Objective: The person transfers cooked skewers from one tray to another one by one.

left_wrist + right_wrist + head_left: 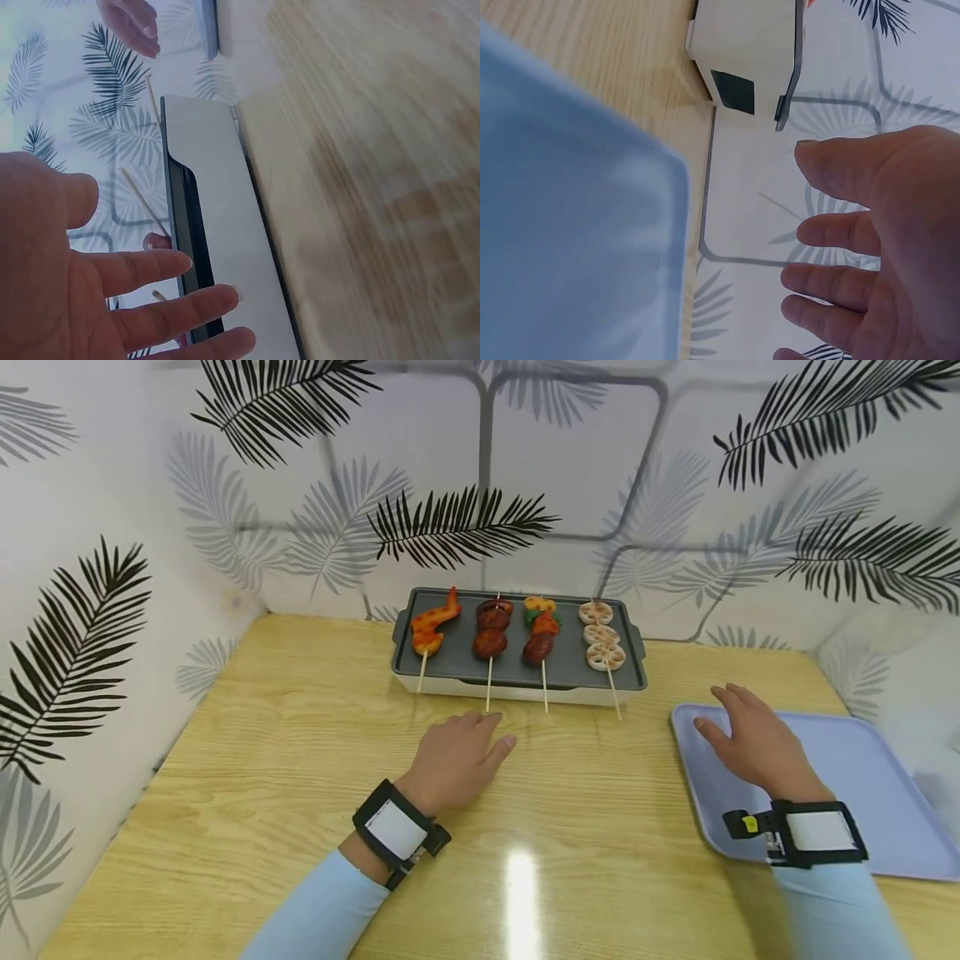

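Observation:
A dark grill plate (457, 662) on a white base holds several skewers with sticks jutting over its front edge. From left, they are an orange chicken wing skewer (427, 640), a brown-piece skewer (491, 643), a mixed skewer (538, 648) and a lotus root skewer (600, 635). My left hand (457, 760), fingers extended, is just in front of the brown-piece skewer's stick and holds nothing. In the left wrist view its fingers are spread before the grill's white base (217, 187). My right hand (765, 743) hovers over the lilac tray (840, 777), fingers apart, holding nothing.
The wooden table (300, 760) reaches back to a wall covering (420, 460) with a leaf print, and the grill stands close to that wall. At the right side of the table lies the tray, its raised rim (679, 225) seen in the right wrist view.

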`<action>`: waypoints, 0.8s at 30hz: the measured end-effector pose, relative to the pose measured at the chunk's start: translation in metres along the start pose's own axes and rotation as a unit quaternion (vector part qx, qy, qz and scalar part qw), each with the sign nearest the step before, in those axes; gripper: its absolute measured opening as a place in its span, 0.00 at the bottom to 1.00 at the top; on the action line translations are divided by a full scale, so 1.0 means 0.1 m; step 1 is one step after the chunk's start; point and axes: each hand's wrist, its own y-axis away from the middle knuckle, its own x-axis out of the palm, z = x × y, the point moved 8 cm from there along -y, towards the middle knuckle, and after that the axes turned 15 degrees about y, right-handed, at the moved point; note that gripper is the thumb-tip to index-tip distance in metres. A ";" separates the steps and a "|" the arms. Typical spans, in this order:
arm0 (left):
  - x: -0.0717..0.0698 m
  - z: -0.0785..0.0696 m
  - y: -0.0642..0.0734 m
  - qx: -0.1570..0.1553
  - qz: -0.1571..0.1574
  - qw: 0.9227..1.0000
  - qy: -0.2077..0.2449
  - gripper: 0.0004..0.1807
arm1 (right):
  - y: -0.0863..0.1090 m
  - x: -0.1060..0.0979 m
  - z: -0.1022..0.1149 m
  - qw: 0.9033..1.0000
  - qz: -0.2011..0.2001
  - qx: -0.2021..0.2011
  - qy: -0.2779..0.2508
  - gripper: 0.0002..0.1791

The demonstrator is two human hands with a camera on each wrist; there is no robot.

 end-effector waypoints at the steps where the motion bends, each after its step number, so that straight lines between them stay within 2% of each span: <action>1: 0.01 -0.02 -0.01 -0.002 0.004 1.000 0.001 0.34 | 0.01 0.01 -0.03 1.000 0.002 0.001 0.000 0.42; 6: 0.10 -0.11 -0.08 -0.007 0.016 1.000 -0.007 0.34 | 0.04 0.02 -0.12 1.000 0.006 0.006 0.006 0.43; 14: 0.25 -0.34 -0.17 0.003 0.035 0.999 0.006 0.34 | 0.07 0.00 -0.21 1.000 0.015 0.015 0.012 0.40; 24: 0.40 -0.66 -0.36 -0.001 0.034 0.999 0.039 0.33 | 0.15 0.03 -0.44 0.999 0.020 0.029 0.003 0.42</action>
